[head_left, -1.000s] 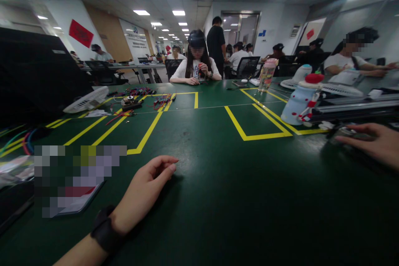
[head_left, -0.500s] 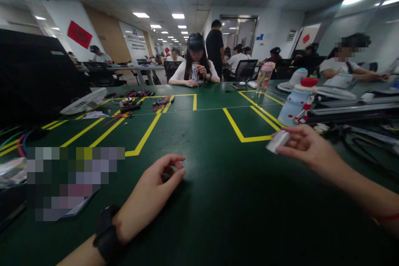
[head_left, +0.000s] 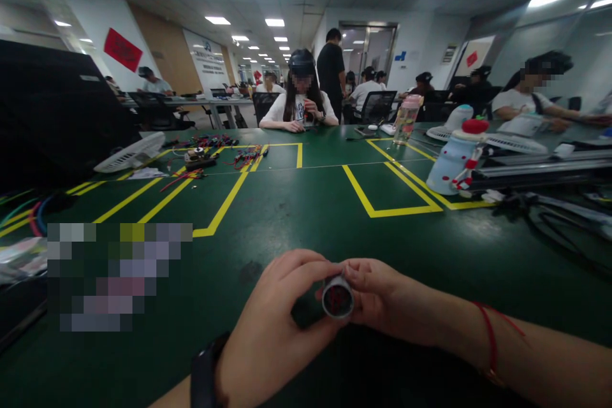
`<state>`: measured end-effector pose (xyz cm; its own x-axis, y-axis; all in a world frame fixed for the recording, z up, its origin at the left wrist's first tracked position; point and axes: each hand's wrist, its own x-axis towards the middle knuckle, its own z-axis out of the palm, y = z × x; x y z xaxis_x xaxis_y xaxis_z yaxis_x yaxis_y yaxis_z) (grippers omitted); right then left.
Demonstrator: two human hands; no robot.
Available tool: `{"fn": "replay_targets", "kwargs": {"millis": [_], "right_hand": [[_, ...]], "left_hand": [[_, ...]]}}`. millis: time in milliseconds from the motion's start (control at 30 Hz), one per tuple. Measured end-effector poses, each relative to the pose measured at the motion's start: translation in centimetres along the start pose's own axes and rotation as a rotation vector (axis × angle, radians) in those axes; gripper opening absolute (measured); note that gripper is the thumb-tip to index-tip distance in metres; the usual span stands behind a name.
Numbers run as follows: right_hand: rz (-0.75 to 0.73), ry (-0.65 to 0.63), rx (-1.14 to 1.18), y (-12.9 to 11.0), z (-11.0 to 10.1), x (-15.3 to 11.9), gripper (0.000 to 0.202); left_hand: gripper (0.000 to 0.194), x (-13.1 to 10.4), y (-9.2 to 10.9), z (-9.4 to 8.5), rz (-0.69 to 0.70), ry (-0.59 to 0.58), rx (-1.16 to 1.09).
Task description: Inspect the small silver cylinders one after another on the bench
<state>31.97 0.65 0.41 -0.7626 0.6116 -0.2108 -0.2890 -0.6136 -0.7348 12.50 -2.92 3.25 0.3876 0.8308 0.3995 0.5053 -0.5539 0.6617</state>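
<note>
A small grey cylinder (head_left: 338,298) is held above the near part of the green table, its round end facing me. A pale rim surrounds the dark end face, where some red shows; what exactly it is, I cannot make out. My left hand (head_left: 280,319) is closed around its left side, fingers over the top and thumb underneath. From the right, my right hand (head_left: 380,299) grips it with thumb and fingertips, partly hidden behind the cylinder. A black band (head_left: 209,373) is on my left wrist, a red string (head_left: 491,338) on my right.
Wires and small parts (head_left: 248,156) lie on the green table (head_left: 287,204) at back left, near a white fan (head_left: 129,154). A blue bottle (head_left: 447,162), a pink-lidded bottle (head_left: 406,121) and black cables (head_left: 549,223) are on the right. A person (head_left: 299,102) sits opposite.
My right hand has brought the small cylinder from the right to the middle, close to me. My left hand has moved right and taken hold of it too.
</note>
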Motion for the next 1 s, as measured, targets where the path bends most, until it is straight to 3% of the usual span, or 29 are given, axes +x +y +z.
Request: {"fn": "replay_targets", "kwargs": {"millis": [133, 267, 333, 500, 633, 867, 1000], "right_hand": [[0.008, 0.006, 0.022, -0.6, 0.7, -0.5, 0.034], [-0.142, 0.089, -0.098, -2.3, 2.0, -1.8, 0.038], [-0.239, 0.139, -0.319, -3.0, 2.7, -2.5, 0.042], [-0.475, 0.279, -1.150, -2.7, 2.8, -2.9, 0.043], [-0.612, 0.347, -1.479, -1.5, 1.0, -1.8, 0.047], [-0.710, 0.257, -1.548, -1.0, -0.4, -0.6, 0.036], [-0.636, 0.328, -1.390, -0.6, -0.8, -0.4, 0.051]], "left_hand": [[0.025, 0.4, 0.3, -0.4, -0.141, 0.111, -0.015], [0.026, 0.7, -0.1, -1.3, -0.324, 0.197, 0.036], [0.026, 0.9, -0.4, -1.4, -0.343, 0.150, 0.046], [0.026, 1.1, -0.8, -0.5, -0.290, 0.028, 0.064], [0.025, 1.3, -1.2, 0.2, -0.284, -0.045, 0.154], [0.025, 1.2, -1.8, 1.2, -0.241, -0.128, 0.186], [0.029, 0.9, -1.9, 0.9, -0.222, -0.110, 0.175]]}}
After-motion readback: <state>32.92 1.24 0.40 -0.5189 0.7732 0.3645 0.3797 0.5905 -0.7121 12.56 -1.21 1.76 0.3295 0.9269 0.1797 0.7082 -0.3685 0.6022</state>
